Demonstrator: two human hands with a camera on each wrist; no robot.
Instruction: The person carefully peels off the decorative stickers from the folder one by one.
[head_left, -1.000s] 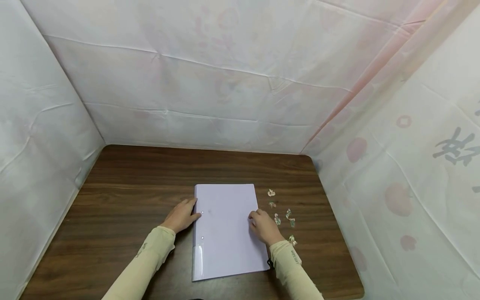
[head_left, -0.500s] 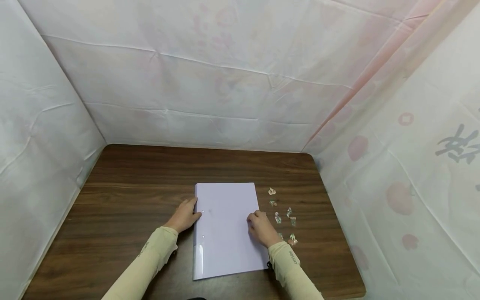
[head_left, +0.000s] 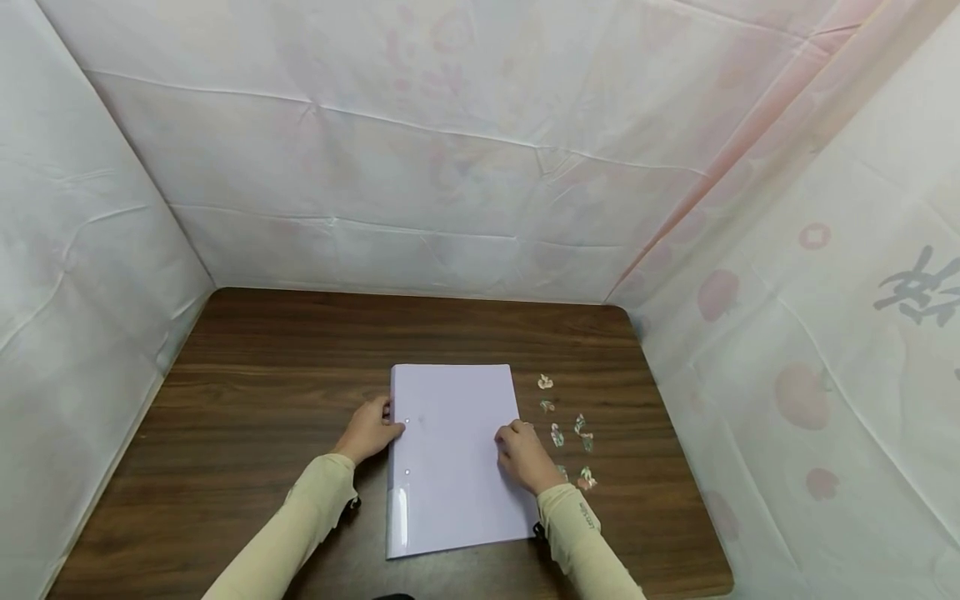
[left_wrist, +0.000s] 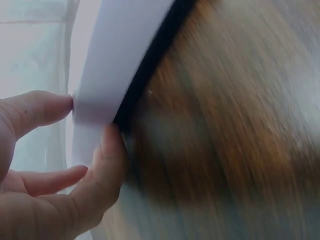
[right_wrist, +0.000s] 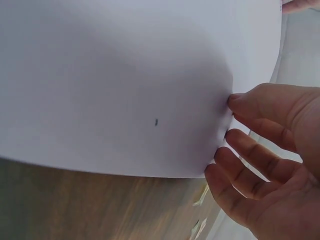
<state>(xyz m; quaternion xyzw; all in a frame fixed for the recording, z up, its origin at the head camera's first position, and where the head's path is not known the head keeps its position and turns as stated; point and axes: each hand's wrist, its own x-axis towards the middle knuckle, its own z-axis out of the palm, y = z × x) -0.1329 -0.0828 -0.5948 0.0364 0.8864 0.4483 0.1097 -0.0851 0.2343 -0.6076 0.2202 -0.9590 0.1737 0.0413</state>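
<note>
A pale lavender binder (head_left: 453,492) lies flat on the wooden table, with two small rivets beside its spine. At the spine, my left hand (head_left: 369,431) rests its thumb on the cover's edge while the fingers bend against the side. The left wrist view shows thumb and fingertips gripping the binder's spine (left_wrist: 102,75) from both edges. Over at the opposite side, my right hand (head_left: 525,457) holds the free edge with curled fingers. In the right wrist view, its thumb and fingertips meet along the edge of the cover (right_wrist: 125,90).
Several small patterned scraps, such as a pale one (head_left: 545,382) and a greenish one (head_left: 557,435), lie right of the binder. A lower scrap (head_left: 586,479) is near the right wrist. White printed sheeting (head_left: 420,192) stands behind and beside the brown table (head_left: 285,350).
My left fingers have curled in at the spine. The right hand has shifted slightly left, and more of the scraps by its wrist shows. The binder stays in place.
</note>
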